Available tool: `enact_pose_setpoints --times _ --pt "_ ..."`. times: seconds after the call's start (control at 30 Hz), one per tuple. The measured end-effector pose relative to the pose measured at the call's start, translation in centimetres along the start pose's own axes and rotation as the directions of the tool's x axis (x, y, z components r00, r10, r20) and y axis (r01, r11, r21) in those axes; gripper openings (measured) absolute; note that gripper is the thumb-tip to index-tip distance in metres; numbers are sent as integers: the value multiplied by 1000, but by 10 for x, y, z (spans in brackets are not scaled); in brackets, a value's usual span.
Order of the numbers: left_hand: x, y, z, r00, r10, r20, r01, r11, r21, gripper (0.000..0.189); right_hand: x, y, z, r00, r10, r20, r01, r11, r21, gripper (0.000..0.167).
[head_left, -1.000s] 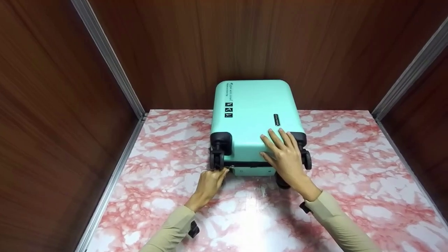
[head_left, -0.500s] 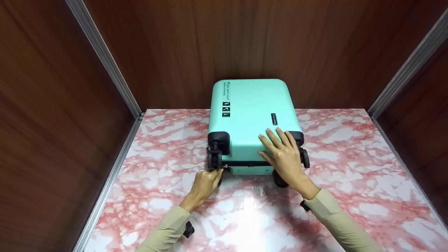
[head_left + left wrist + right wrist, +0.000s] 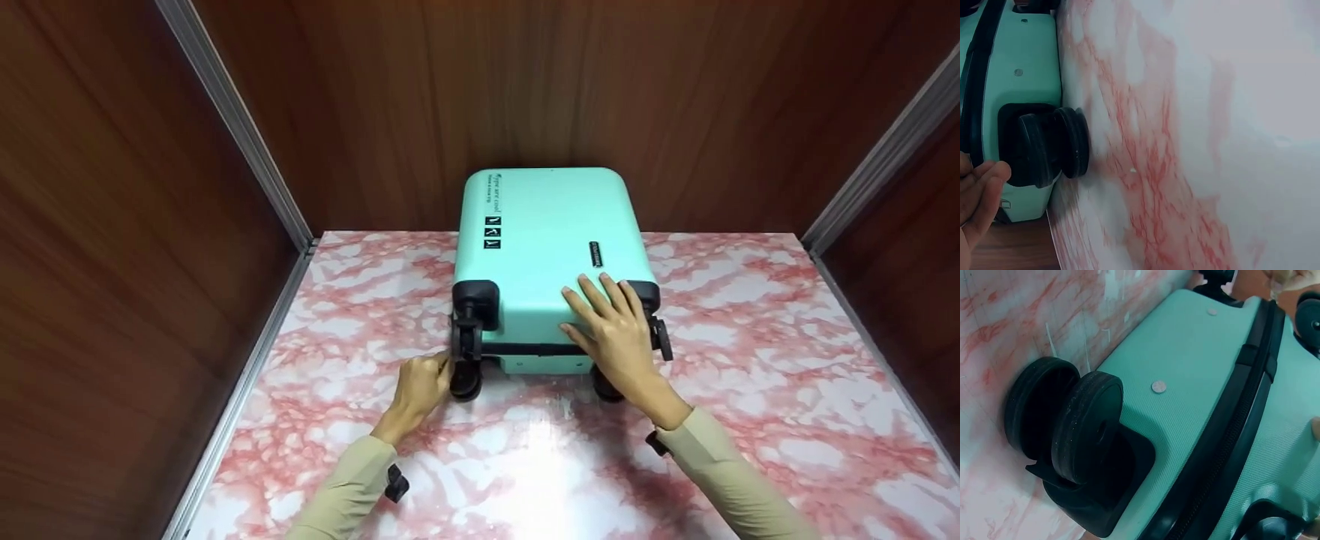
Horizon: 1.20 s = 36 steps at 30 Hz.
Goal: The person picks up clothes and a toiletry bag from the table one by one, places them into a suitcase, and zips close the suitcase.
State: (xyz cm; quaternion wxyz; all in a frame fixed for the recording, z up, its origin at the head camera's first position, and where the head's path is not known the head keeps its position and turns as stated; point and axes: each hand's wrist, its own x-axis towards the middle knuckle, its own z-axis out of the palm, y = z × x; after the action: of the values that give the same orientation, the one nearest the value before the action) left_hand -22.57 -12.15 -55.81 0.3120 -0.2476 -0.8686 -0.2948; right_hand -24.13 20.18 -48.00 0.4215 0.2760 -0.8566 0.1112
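A mint-green hard-shell suitcase (image 3: 547, 217) lies flat, its wheeled end facing me. My left hand (image 3: 420, 386) is at that end's left corner, beside the black wheels (image 3: 466, 341). In the right wrist view its fingertips pinch a small zipper pull (image 3: 1274, 293) at the far end of the black zipper (image 3: 1244, 413). The left wrist view shows the same fingers bunched together near a wheel (image 3: 1053, 146), with the pull hidden. With spread fingers, my right hand (image 3: 619, 341) rests on the lid's near right corner. The zipper runs along the wheeled end, its teeth together there.
The suitcase lies on a table (image 3: 750, 360) with a red-and-white marbled top. Close behind it rises a brown wood panel (image 3: 525, 90). More wood panels with grey metal edge strips (image 3: 240, 127) stand left and right.
My left hand has slid left along the zipper, from beneath the left wheel to the outer side of the corner. The right hand stays in place on the lid.
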Motion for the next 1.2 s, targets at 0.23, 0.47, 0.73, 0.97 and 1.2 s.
enact_pose_setpoints --times 0.23,0.47,0.73,0.97,1.2 --pt "8 -5 1 997 -64 -37 64 998 21 28 1 1 -1 1000 -8 -6 8 1000 -4 58" --pt "23 -15 2 987 -159 -26 159 987 -4 36 0 0 -1 1000 0 -3 0 1000 11 58" --pt "34 -19 6 982 -189 -20 189 982 18 39 0 0 -2 1000 3 3 -3 1000 14 59" --pt "35 -17 4 976 -215 -11 216 976 28 33 2 -1 0 1000 3 -13 -2 1000 24 58" --pt "35 -16 4 975 -221 -1 221 975 4 32 1 -3 0 1000 14 -20 -14 1000 12 58"
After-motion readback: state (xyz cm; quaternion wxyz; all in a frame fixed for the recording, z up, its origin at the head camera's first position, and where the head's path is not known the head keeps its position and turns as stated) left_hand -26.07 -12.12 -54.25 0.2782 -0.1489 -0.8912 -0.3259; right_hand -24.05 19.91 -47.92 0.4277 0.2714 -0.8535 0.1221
